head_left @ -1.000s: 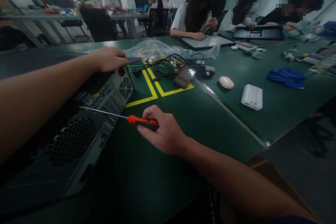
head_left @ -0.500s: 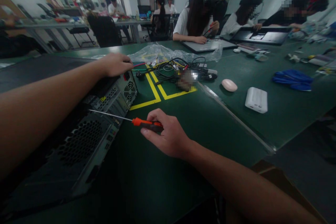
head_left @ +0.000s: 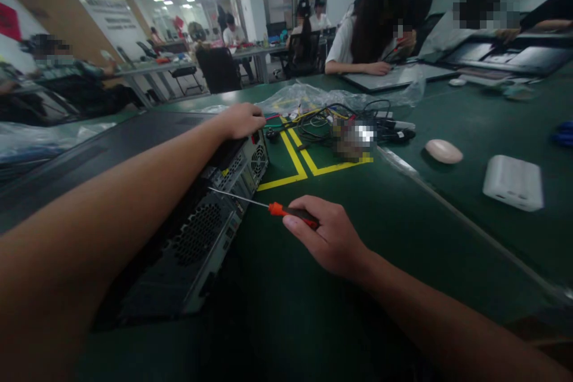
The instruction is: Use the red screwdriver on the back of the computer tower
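Observation:
A black desktop computer case [head_left: 147, 131] lies on the left with its metal rear panel [head_left: 242, 182] facing right. My left hand [head_left: 244, 119] is closed over the case's far rear corner, its fingertips bent over the edge and partly hidden. In my right hand [head_left: 333, 233] is a screwdriver [head_left: 280, 210] with an orange and black handle, gripped between thumb and fingers. Its long thin shaft points left, and the tip meets the rear panel near the case's upper edge. Whether the tip sits in a screw cannot be made out.
Behind the case lie tangled cables [head_left: 313, 125] and clear plastic film [head_left: 290, 95]. Yellow tape [head_left: 282, 182] marks the green table [head_left: 403, 239]. A pink oval object [head_left: 443, 151] and a white box-shaped device [head_left: 513, 182] are at right. Across the table a person [head_left: 358, 54] works on a flat panel.
The view has swung left, so the case, both hands and the table items appear farther right. Both hands keep their hold, and the screwdriver tip stays at the rear panel.

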`<action>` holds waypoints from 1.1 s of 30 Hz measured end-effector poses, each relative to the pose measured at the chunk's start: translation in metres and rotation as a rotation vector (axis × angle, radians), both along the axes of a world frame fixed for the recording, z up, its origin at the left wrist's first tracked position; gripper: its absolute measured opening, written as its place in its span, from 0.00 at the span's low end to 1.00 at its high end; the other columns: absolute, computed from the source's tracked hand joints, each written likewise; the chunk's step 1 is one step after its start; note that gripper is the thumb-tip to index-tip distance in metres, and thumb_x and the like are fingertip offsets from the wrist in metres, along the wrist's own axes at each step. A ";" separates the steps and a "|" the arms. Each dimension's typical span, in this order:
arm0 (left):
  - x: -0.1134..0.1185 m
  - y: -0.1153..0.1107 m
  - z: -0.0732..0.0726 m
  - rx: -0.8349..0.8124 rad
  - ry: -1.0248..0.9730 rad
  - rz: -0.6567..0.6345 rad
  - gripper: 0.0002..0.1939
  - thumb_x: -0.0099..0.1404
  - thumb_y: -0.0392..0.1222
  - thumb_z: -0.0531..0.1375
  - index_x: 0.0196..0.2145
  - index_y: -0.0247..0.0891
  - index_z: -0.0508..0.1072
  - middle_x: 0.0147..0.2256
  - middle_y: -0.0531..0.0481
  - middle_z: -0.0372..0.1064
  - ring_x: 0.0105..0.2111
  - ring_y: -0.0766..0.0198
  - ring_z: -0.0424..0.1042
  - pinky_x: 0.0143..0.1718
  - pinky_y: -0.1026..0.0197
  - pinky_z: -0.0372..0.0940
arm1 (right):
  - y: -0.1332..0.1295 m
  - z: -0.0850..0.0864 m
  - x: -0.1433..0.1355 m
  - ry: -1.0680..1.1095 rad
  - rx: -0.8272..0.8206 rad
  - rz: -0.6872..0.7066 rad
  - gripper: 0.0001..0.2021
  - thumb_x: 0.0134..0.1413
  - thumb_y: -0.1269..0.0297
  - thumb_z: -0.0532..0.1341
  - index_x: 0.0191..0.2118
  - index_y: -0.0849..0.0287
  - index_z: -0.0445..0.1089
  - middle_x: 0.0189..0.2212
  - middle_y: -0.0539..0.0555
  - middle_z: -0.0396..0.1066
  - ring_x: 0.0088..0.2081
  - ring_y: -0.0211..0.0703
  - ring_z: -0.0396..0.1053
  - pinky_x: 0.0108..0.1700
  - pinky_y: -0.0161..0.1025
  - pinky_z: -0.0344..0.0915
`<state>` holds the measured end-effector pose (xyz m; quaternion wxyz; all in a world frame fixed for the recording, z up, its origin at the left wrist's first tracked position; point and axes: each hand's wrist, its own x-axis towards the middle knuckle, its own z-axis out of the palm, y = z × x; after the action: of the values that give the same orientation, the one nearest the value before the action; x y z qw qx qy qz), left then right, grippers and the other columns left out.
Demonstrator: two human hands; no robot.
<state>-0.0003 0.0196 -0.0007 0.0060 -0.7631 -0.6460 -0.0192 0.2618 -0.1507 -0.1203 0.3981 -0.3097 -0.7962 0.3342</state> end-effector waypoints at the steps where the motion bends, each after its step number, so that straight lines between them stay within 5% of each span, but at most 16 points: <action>1: 0.001 -0.001 0.000 0.001 0.005 0.005 0.35 0.68 0.54 0.54 0.62 0.40 0.87 0.59 0.35 0.85 0.61 0.38 0.80 0.62 0.45 0.71 | 0.000 0.000 0.000 -0.017 -0.017 0.018 0.12 0.76 0.54 0.62 0.43 0.56 0.76 0.31 0.48 0.73 0.30 0.40 0.66 0.38 0.41 0.59; 7: 0.001 0.002 -0.001 -0.009 0.003 0.015 0.34 0.67 0.54 0.53 0.61 0.42 0.88 0.56 0.41 0.86 0.58 0.41 0.81 0.59 0.49 0.71 | -0.005 -0.002 0.000 -0.089 -0.148 0.064 0.17 0.68 0.48 0.70 0.50 0.52 0.69 0.29 0.42 0.68 0.28 0.38 0.63 0.36 0.39 0.57; 13: -0.005 0.008 -0.005 0.001 0.006 0.015 0.36 0.66 0.56 0.52 0.61 0.41 0.88 0.56 0.40 0.86 0.57 0.40 0.80 0.58 0.50 0.71 | -0.005 -0.005 -0.001 -0.094 -0.122 0.045 0.12 0.68 0.54 0.66 0.48 0.50 0.64 0.27 0.41 0.63 0.26 0.38 0.60 0.35 0.40 0.55; 25: -0.009 0.011 -0.007 -0.013 0.019 -0.022 0.38 0.70 0.57 0.52 0.63 0.33 0.87 0.58 0.31 0.85 0.57 0.35 0.81 0.60 0.43 0.72 | -0.005 -0.004 -0.001 -0.091 -0.105 0.053 0.12 0.70 0.53 0.67 0.47 0.50 0.66 0.31 0.43 0.66 0.29 0.38 0.62 0.37 0.40 0.57; 33: -0.009 0.013 -0.009 -0.004 -0.017 0.024 0.36 0.68 0.59 0.53 0.62 0.42 0.88 0.55 0.39 0.86 0.56 0.38 0.81 0.59 0.47 0.73 | -0.003 -0.006 0.000 -0.069 -0.054 0.033 0.11 0.69 0.53 0.67 0.47 0.51 0.68 0.35 0.46 0.73 0.31 0.39 0.64 0.38 0.40 0.60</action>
<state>-0.0098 0.0326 -0.0095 -0.0009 -0.7550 -0.6553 -0.0245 0.2618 -0.1536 -0.1261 0.3565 -0.3186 -0.8051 0.3510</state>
